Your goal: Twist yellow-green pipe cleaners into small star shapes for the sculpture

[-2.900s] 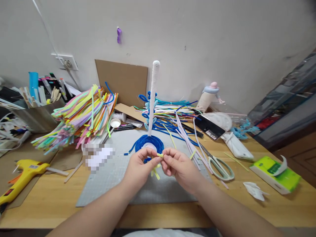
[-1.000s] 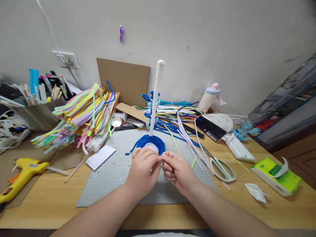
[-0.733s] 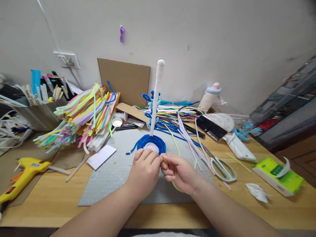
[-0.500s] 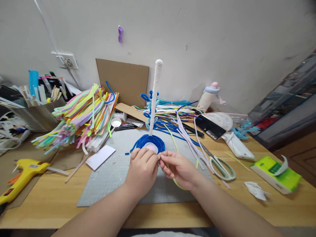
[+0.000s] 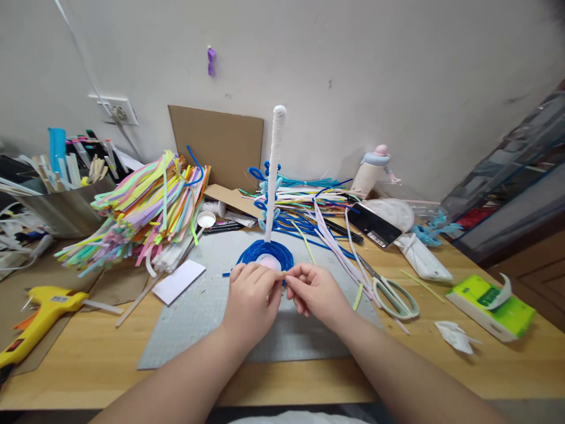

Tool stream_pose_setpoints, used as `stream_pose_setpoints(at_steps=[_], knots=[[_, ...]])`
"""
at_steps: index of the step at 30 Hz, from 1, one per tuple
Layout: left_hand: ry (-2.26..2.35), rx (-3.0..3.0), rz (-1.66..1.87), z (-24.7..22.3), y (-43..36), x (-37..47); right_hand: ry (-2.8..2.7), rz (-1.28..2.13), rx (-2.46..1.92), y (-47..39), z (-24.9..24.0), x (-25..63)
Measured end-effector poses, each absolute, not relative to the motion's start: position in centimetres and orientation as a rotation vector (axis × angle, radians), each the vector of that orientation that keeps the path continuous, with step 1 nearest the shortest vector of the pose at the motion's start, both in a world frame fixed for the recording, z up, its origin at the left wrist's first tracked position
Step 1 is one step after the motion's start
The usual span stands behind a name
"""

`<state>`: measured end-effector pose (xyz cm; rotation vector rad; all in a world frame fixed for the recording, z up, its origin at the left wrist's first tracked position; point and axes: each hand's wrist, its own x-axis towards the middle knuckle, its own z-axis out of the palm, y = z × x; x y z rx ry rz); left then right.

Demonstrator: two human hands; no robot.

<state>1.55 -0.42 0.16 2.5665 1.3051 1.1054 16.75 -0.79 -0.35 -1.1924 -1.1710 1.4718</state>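
My left hand (image 5: 252, 297) is closed in a pinch, knuckles up, low in front of the blue coiled base (image 5: 247, 253). My right hand (image 5: 318, 294) pinches with thumb and forefinger, its tips meeting those of the left. Whatever lies between the fingertips is too small and covered to make out. Behind the hands, the base has a pale pink disc (image 5: 267, 261) at its centre. A white wrapped rod (image 5: 273, 171) rises from it, tilted slightly. Blue looped pipe cleaners (image 5: 257, 173) show beside the rod. A yellow-green pipe cleaner (image 5: 305, 242) lies just beyond my right hand.
A grey cutting mat (image 5: 185, 330) lies under the work. Scissors (image 5: 395, 297), a phone (image 5: 375, 225) and a tissue pack (image 5: 492, 306) are on the right. At left are a yellow glue gun (image 5: 44, 312), a white card (image 5: 179, 281) and a pipe cleaner bundle (image 5: 150, 206).
The yellow-green strand that curved below my right hand no longer shows there. My fingertips remain together near the base, and the whole view has shifted slightly.
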Motion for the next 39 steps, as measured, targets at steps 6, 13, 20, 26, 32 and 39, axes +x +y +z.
stream_pose_setpoints(at_steps=[6, 13, 20, 26, 32, 39], knots=[[1.207, 2.592, 0.998, 0.19, 0.12, 1.36, -1.261, 1.429, -1.281, -0.70, -0.12, 16.78], [1.219, 2.658, 0.929, 0.57, 0.17, 1.39, -1.126, 1.589, -1.231, -0.42, -0.37, 17.17], [1.238, 2.643, 1.051, 0.39, 0.31, 1.28, -1.078, 1.628, -1.190, -0.43, -0.32, 17.42], [1.214, 2.603, 1.150, 0.09, 0.54, 1.13, -1.066, 1.642, -1.184, -0.36, -0.23, 17.58], [1.238, 2.577, 1.166, 0.20, 0.51, 1.14, -1.037, 1.681, -1.144, -0.31, -0.25, 17.36], [1.213, 2.587, 1.105, 0.57, 0.62, 1.10, -1.000, 1.732, -1.136, -0.54, 0.04, 17.35]])
